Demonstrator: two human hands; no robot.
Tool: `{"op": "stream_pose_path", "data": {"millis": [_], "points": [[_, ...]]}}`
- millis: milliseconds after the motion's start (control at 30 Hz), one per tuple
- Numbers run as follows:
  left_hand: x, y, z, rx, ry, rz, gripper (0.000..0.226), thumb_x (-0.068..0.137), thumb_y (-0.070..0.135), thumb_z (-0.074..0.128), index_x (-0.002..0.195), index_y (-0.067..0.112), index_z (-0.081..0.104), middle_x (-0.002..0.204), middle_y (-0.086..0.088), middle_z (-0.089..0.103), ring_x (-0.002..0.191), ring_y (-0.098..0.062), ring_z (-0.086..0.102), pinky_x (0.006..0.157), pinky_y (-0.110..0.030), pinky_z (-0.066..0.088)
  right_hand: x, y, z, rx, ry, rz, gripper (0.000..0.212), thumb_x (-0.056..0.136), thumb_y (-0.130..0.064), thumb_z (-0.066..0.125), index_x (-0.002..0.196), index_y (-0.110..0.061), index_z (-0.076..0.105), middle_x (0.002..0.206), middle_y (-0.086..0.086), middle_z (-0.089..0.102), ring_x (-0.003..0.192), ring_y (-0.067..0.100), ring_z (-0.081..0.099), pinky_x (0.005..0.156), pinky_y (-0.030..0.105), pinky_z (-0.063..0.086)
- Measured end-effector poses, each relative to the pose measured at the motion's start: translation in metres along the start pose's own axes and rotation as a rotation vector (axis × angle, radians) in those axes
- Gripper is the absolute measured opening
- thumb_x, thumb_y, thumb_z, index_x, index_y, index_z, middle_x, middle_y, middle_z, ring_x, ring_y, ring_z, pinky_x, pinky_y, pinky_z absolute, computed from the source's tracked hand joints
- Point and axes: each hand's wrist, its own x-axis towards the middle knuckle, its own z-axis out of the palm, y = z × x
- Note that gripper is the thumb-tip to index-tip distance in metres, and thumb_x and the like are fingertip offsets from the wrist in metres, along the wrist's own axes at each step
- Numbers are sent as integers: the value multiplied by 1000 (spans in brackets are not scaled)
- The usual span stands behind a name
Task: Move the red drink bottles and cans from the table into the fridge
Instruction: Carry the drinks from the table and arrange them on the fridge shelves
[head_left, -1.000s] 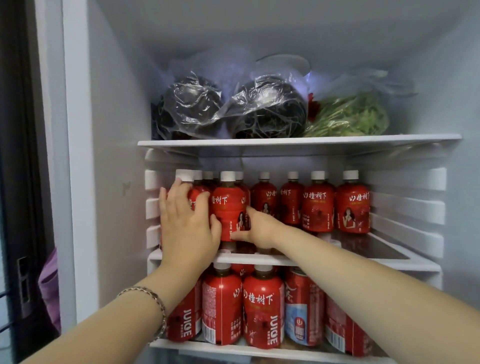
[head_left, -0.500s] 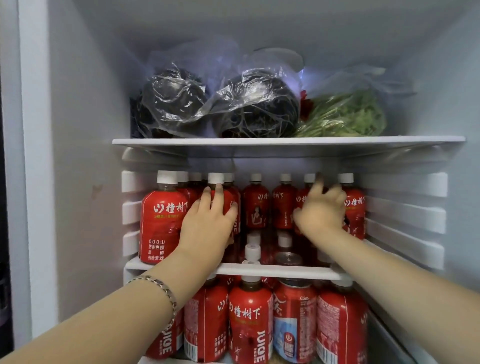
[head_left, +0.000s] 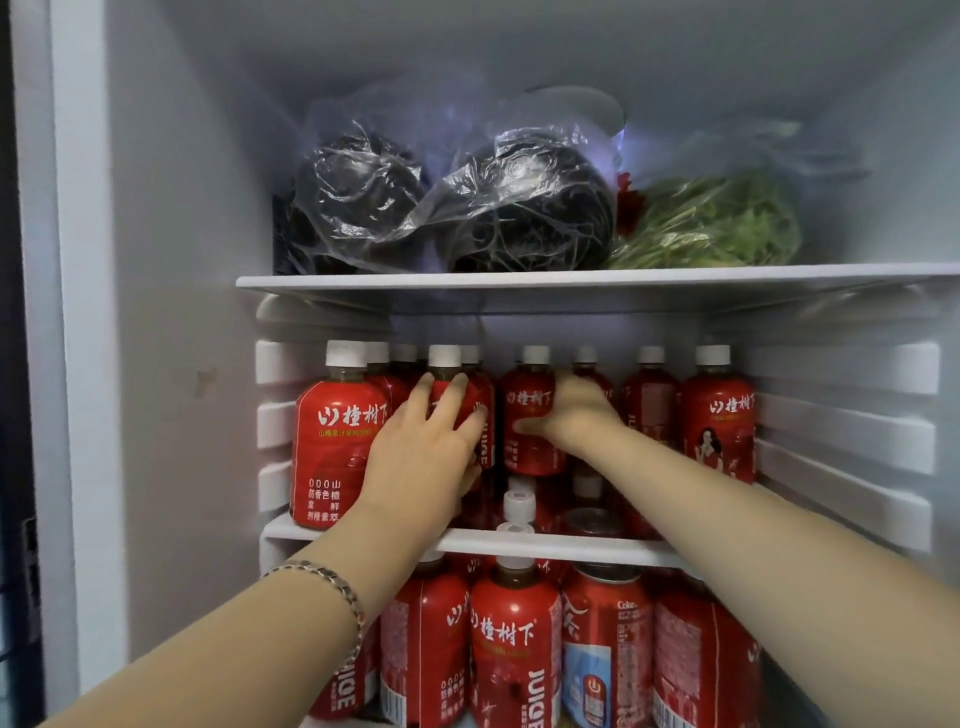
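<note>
blur makes the right hand (head_left: 576, 415) unreadable, open or gripping; left hand (head_left: 421, 449), spread, half hides a bottle (head_left: 444, 357).

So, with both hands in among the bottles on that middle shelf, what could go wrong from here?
1. The left hand presses on a middle bottle right beside the front bottle, which stands at the edge of the shelf. A sideways nudge could tip it out.
2. The right hand grips a second bottle in a tightly packed row. Shifting it may knock its neighbours over.
</note>
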Motion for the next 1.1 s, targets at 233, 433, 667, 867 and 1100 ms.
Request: {"op": "stream_pose_path", "data": {"millis": [233,433,667,867,1100], "points": [[-2,1,2,-18,32,-5,54,96,34,45,145,25,25,158,-4,5,143,-30,6,109,-34,24,3,-15,24,12,-75,69,103,83,-38,68,149,-13,-7,145,27,32,125,36,46,96,36,42],[-1,1,-1,-21,42,-6,52,95,32,45,144,25,28,158,-4,8,144,-29,7,109,-34,25,2,-10,15,-34,-177,31,110,83,-41,67,147,-15,-18,151,25,22,131,36,40,102,37,37],[-6,2,0,-44,49,-7,52,95,31,46,144,25,30,158,-4,10,144,-28,7,111,-34,22,11,29,-5,-117,275,-139,51,97,-48,34,136,-17,43,136,16,46,127,34,34,102,37,30],[-3,2,5,-68,68,-6,53,95,31,47,144,26,28,158,-2,7,144,-27,4,111,-34,21,43,39,4,-386,109,-13,38,98,-35,34,134,-31,43,142,16,38,129,36,32,106,41,25],[-3,0,4,-55,79,0,54,94,31,47,144,25,28,158,-3,9,144,-28,6,111,-34,23,28,37,-4,-519,40,2,80,73,-51,68,141,-31,30,144,20,29,132,38,29,102,40,33]]}}
